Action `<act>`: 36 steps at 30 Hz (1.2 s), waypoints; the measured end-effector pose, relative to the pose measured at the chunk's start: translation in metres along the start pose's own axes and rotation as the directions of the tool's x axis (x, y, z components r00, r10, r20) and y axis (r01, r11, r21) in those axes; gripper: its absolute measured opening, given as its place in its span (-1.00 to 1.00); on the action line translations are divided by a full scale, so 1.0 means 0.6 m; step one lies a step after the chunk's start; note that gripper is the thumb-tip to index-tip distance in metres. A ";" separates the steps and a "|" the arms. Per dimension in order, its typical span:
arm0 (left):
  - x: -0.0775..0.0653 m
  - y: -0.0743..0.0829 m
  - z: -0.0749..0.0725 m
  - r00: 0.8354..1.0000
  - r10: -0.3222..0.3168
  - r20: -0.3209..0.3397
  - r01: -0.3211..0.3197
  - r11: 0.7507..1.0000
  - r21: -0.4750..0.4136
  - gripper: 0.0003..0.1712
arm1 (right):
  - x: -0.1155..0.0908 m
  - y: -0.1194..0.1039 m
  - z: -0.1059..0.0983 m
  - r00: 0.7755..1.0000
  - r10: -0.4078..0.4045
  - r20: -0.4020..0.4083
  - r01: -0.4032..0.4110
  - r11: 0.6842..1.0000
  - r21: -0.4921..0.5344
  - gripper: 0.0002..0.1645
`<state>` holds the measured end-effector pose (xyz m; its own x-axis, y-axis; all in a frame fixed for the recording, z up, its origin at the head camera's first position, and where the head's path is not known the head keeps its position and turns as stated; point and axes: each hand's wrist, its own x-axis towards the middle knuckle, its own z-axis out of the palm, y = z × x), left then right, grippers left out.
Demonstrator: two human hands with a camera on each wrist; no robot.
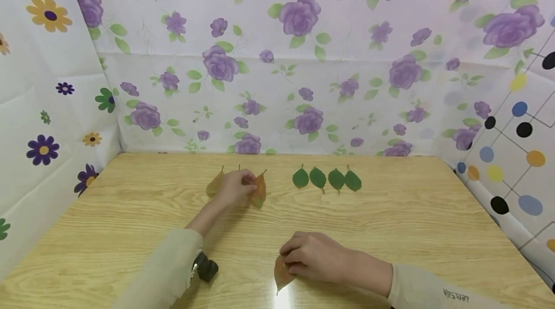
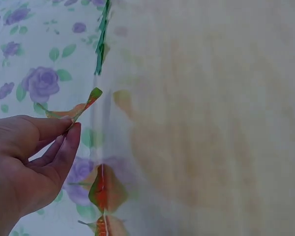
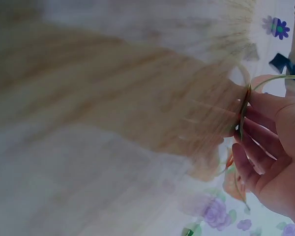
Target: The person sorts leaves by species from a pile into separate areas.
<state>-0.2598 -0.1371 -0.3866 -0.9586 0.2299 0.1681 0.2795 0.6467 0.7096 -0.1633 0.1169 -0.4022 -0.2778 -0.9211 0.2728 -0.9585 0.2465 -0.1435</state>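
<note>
Near the back of the table, my left hand (image 1: 234, 188) pinches an orange-and-green leaf (image 1: 259, 193) between thumb and fingers. The left wrist view shows this leaf (image 2: 86, 105) raised, its green tip upward. A second orange-green leaf (image 1: 213, 186) lies left of that hand, and another shows only its stem (image 1: 239, 167), the rest hidden behind the hand. Closer to the front edge, my right hand (image 1: 318, 257) holds an orange-brown leaf (image 1: 282, 273), stem pointing toward me. From the right wrist, that leaf (image 3: 244, 108) appears edge-on against the fingers.
Several green serrated leaves (image 1: 318, 178) lie in a row at the back, right of the left hand. The glossy wooden table (image 1: 390, 222) reflects light. Flowered cloth (image 1: 269, 97) stands behind it, patterned sheets at both sides. A black device (image 1: 208, 270) sits on the left wrist.
</note>
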 end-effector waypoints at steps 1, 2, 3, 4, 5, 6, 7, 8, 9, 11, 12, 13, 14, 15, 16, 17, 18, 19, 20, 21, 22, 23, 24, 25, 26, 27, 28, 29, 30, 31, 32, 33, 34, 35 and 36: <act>0.007 0.000 -0.003 1.000 -0.004 -0.003 0.004 1.000 0.023 -0.81 | 0.001 0.000 -0.001 1.000 0.001 0.003 -0.001 1.000 0.005 -0.86; 0.013 0.000 -0.005 1.000 -0.014 -0.004 0.014 0.999 0.031 -0.81 | 0.001 0.000 -0.002 1.000 0.004 0.007 -0.004 1.000 0.010 -0.86; 0.019 -0.001 -0.008 1.000 -0.016 -0.002 0.016 0.999 0.041 -0.82 | 0.002 0.000 -0.003 1.000 0.009 0.009 -0.009 1.000 0.016 -0.86; 0.024 -0.002 -0.010 1.000 -0.023 0.000 0.023 0.999 0.044 -0.83 | 0.003 0.000 -0.004 1.000 0.009 0.012 -0.009 1.000 0.018 -0.86; 0.028 -0.003 -0.012 1.000 -0.025 0.007 0.025 0.999 0.039 -0.83 | 0.004 0.000 -0.005 1.000 0.011 0.016 -0.011 1.000 0.019 -0.86; 0.031 -0.006 -0.013 0.999 -0.034 0.013 0.033 0.999 0.035 -0.83 | 0.005 -0.001 -0.007 1.000 0.012 0.019 -0.012 1.000 0.019 -0.85; 0.034 -0.008 -0.013 0.999 -0.035 0.017 0.034 0.999 0.039 -0.84 | 0.006 -0.001 -0.008 1.000 0.014 0.023 -0.014 1.000 0.023 -0.85; 0.036 -0.012 -0.013 0.999 -0.036 0.021 0.035 0.998 0.047 -0.85 | 0.007 -0.001 -0.009 0.999 0.019 0.028 -0.020 0.999 0.027 -0.84; 0.037 -0.016 -0.013 0.999 -0.037 0.026 0.036 0.998 0.058 -0.86 | 0.008 -0.001 -0.010 0.999 0.022 0.032 -0.023 0.999 0.032 -0.83; 0.037 -0.023 -0.013 0.999 -0.046 0.028 0.044 0.996 0.076 -0.86 | 0.010 -0.001 -0.011 0.999 0.028 0.040 -0.030 0.999 0.043 -0.81; 0.036 -0.026 -0.013 0.999 -0.048 0.024 0.046 0.996 0.082 -0.87 | 0.011 0.000 -0.011 0.999 0.032 0.042 -0.034 0.998 0.053 -0.81; 0.036 -0.028 -0.012 0.999 -0.050 0.017 0.049 0.995 0.087 -0.87 | 0.012 0.000 -0.011 0.998 0.035 0.042 -0.038 0.997 0.061 -0.80; 0.036 -0.032 -0.012 0.998 -0.054 0.012 0.052 0.995 0.087 -0.87 | 0.012 0.001 -0.011 0.998 0.040 0.041 -0.042 0.997 0.064 -0.80; 0.036 -0.038 -0.011 0.999 -0.034 -0.002 0.034 0.996 0.087 -0.87 | 0.012 0.002 -0.012 0.998 0.043 0.040 -0.046 0.997 0.065 -0.79; 0.037 -0.039 -0.011 0.999 -0.033 -0.005 0.033 0.996 0.081 -0.86 | 0.012 0.002 -0.012 0.998 0.047 0.038 -0.049 0.997 0.065 -0.79; 0.037 -0.042 -0.011 0.999 -0.033 -0.010 0.034 0.997 0.076 -0.86 | 0.012 0.003 -0.012 0.998 0.054 0.038 -0.056 0.996 0.068 -0.78; 0.037 -0.043 -0.011 0.999 -0.031 -0.013 0.032 0.996 0.078 -0.85 | 0.013 0.003 -0.012 0.997 0.061 0.040 -0.064 0.995 0.072 -0.78; 0.038 -0.044 -0.012 0.999 -0.034 -0.015 0.035 0.996 0.076 -0.85 | 0.013 0.003 -0.013 0.996 0.072 0.044 -0.075 0.994 0.074 -0.77; 0.038 -0.046 -0.011 0.999 -0.040 -0.013 0.040 0.997 0.072 -0.84 | 0.013 0.003 -0.014 0.994 0.088 0.057 -0.093 0.992 0.083 -0.75; 0.038 -0.046 -0.011 0.999 -0.043 -0.011 0.044 0.996 0.072 -0.84 | 0.014 0.003 -0.015 0.991 0.114 0.076 -0.121 0.987 0.106 -0.74; 0.038 -0.043 -0.012 0.998 -0.067 0.002 0.067 0.995 0.068 -0.83 | 0.015 0.003 -0.016 0.984 0.144 0.101 -0.157 0.979 0.131 -0.72; 0.038 -0.044 -0.011 0.997 -0.073 0.006 0.072 0.995 0.070 -0.83 | 0.015 0.004 -0.018 0.975 0.178 0.131 -0.198 0.967 0.158 -0.70; 0.038 -0.044 -0.011 0.997 -0.074 0.006 0.073 0.994 0.076 -0.83 | 0.016 0.005 -0.020 0.963 0.213 0.162 -0.242 0.952 0.188 -0.67; 0.039 -0.046 -0.009 0.997 -0.080 0.010 0.079 0.994 0.078 -0.82 | 0.017 0.007 -0.021 0.949 0.247 0.194 -0.287 0.933 0.218 -0.65; 0.039 -0.046 -0.009 0.996 -0.086 0.014 0.085 0.993 0.080 -0.82 | 0.017 0.009 -0.022 0.934 0.278 0.223 -0.330 0.911 0.247 -0.64; 0.039 -0.046 -0.008 0.996 -0.090 0.016 0.089 0.992 0.086 -0.81 | 0.018 0.011 -0.024 0.921 0.302 0.247 -0.366 0.888 0.279 -0.64; 0.039 -0.046 -0.007 0.996 -0.091 0.017 0.089 0.992 0.091 -0.81 | 0.018 0.014 -0.025 0.910 0.316 0.267 -0.391 0.869 0.304 -0.64; 0.038 -0.046 -0.006 0.996 -0.090 0.016 0.088 0.992 0.095 -0.80 | 0.019 0.017 -0.025 0.902 0.327 0.283 -0.411 0.850 0.330 -0.66; 0.038 -0.045 -0.005 0.996 -0.091 0.016 0.089 0.991 0.098 -0.80 | 0.019 0.020 -0.025 0.897 0.331 0.293 -0.423 0.835 0.352 -0.68; 0.038 -0.045 -0.004 0.996 -0.088 0.017 0.086 0.991 0.100 -0.79 | 0.019 0.023 -0.025 0.894 0.332 0.301 -0.431 0.821 0.375 -0.70; 0.037 -0.044 -0.003 0.996 -0.091 0.016 0.089 0.991 0.098 -0.78 | 0.019 0.026 -0.026 0.893 0.330 0.306 -0.435 0.809 0.395 -0.73; 0.037 -0.044 -0.003 0.996 -0.086 0.016 0.084 0.991 0.101 -0.78 | 0.019 0.028 -0.026 0.892 0.329 0.309 -0.439 0.796 0.417 -0.75; 0.037 -0.044 -0.002 0.997 -0.082 0.015 0.080 0.992 0.101 -0.77 | 0.019 0.031 -0.026 0.891 0.329 0.312 -0.441 0.785 0.434 -0.78; 0.037 -0.044 -0.002 0.997 -0.080 0.013 0.078 0.991 0.105 -0.76 | 0.019 0.033 -0.027 0.890 0.331 0.312 -0.446 0.772 0.453 -0.80; 0.037 -0.044 -0.001 0.997 -0.082 0.010 0.080 0.991 0.106 -0.76 | 0.021 0.035 -0.027 0.891 0.331 0.310 -0.446 0.762 0.469 -0.83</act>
<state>-0.2884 -0.1497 -0.4012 -0.9776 0.1836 0.1024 0.2059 0.7367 0.6441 -0.1879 0.1155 -0.3863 -0.5449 -0.8326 -0.0991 -0.5761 0.4577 -0.6773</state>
